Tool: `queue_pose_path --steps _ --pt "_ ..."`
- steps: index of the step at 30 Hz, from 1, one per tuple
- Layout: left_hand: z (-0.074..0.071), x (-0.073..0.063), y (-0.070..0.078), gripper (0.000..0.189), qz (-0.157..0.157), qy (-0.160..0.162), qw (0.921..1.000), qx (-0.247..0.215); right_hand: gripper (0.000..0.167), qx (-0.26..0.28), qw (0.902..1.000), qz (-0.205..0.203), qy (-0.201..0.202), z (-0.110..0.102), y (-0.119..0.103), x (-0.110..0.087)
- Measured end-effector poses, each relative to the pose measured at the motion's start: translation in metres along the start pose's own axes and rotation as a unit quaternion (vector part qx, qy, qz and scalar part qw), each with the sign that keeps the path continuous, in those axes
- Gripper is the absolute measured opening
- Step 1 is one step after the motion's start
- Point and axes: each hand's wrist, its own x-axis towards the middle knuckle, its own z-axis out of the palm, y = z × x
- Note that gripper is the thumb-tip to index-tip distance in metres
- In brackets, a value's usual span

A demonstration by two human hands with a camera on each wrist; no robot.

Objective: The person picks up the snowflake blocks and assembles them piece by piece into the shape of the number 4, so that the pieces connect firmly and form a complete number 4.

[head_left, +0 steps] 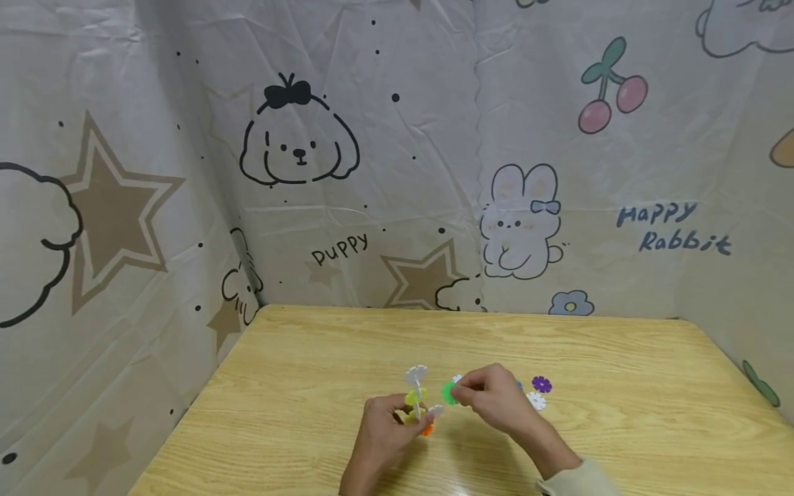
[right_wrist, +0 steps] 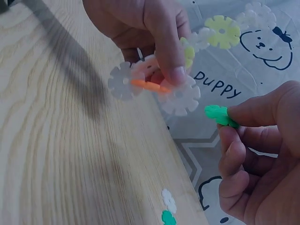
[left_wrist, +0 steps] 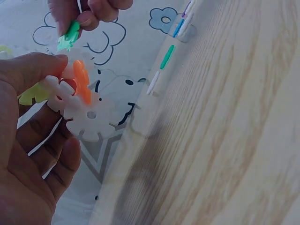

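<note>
My left hand (head_left: 386,428) grips a chain of notched plastic snowflake discs (head_left: 416,375) between thumb and fingers. White, yellow and orange discs are slotted together in it, standing at angles to each other. The orange disc (left_wrist: 81,80) sits between white ones near the thumb. To the right, my right hand (head_left: 501,401) pinches a bright green snowflake disc (right_wrist: 217,114) between thumb and index finger. A small gap separates that disc from the chain. The left fingers hide part of the chain's middle.
Loose discs lie on the wooden table (head_left: 279,406) beyond and right of the right hand: a purple disc (head_left: 542,384), a white disc (head_left: 536,400), a partly hidden blue disc (head_left: 519,384) and a green disc (left_wrist: 167,57). A printed cloth (head_left: 422,172) hangs behind the table.
</note>
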Motion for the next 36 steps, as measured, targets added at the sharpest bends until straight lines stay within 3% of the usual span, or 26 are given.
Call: queue_pose_path --steps 18,29,36 --pt "0.002 -0.001 0.002 0.015 0.002 0.009 0.9999 0.007 0.019 0.023 0.9996 0.015 0.010 0.013 -0.003 -0.001" --pt "0.006 -0.002 0.002 0.013 0.048 0.027 0.9981 0.026 0.023 0.004 0.9999 -0.002 0.013 0.019 0.001 -0.001" --pt "0.009 -0.003 -0.002 0.019 0.063 0.042 0.9965 0.035 0.023 0.026 0.9996 0.000 0.014 0.022 0.002 -0.004"
